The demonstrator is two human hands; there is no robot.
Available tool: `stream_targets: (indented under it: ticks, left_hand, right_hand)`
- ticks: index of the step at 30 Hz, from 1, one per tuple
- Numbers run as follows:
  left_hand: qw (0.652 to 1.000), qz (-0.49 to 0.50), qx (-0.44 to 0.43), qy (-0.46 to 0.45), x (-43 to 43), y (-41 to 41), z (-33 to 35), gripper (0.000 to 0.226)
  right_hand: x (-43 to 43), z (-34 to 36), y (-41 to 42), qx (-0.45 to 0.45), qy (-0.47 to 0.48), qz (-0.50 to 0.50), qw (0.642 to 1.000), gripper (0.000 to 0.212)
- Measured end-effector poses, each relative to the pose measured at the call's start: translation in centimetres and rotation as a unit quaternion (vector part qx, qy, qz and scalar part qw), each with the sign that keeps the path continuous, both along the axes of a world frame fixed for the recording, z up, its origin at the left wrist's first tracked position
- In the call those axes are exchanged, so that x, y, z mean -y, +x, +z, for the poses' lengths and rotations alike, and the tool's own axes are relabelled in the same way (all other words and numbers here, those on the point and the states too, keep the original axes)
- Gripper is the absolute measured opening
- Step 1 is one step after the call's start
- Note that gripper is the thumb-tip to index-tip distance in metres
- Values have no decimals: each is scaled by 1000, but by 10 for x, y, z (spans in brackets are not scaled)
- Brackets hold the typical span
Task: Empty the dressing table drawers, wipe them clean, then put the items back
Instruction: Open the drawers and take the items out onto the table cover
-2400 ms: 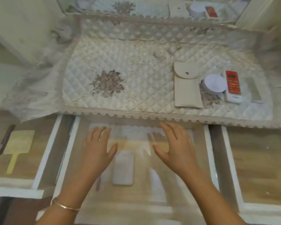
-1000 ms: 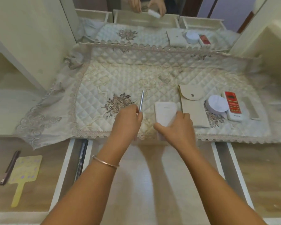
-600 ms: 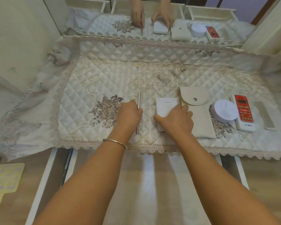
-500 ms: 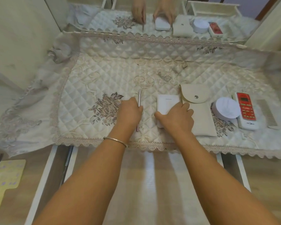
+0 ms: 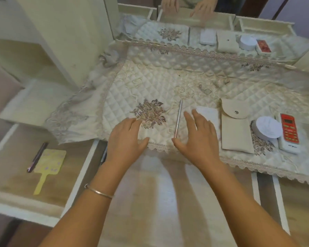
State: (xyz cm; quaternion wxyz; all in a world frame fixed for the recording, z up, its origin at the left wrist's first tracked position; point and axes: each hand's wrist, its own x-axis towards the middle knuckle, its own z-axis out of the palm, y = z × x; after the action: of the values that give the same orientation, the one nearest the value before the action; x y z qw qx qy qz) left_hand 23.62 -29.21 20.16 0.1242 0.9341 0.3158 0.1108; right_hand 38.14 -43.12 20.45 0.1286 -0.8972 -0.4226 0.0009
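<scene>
Left hand (image 5: pixel 127 138) now off slim, maybe-metal pen (image 5: pixel 178 120)

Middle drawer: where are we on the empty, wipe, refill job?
Done: the middle drawer shows bare wood; a silver pen and white case lie on the quilted cover. In hand: nothing, the left hand and right hand are open over the cover's front edge. To do: the left drawer holds a yellow paddle and dark pen; no wiping cloth is in view, and nothing is back in.
</scene>
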Motion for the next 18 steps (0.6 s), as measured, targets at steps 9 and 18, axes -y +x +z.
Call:
stream_targets:
  ticks: [9,18]
  left_hand:
    - [987,107,-122,12,-28,-156,-1,89]
    - [974,171,-121,-82,-112,-267,-43,84]
  right_hand:
    - [-34,0,-109,-14,-51,119,991,78]
    - [-124,-39,-239,-46,-58,149,986,76]
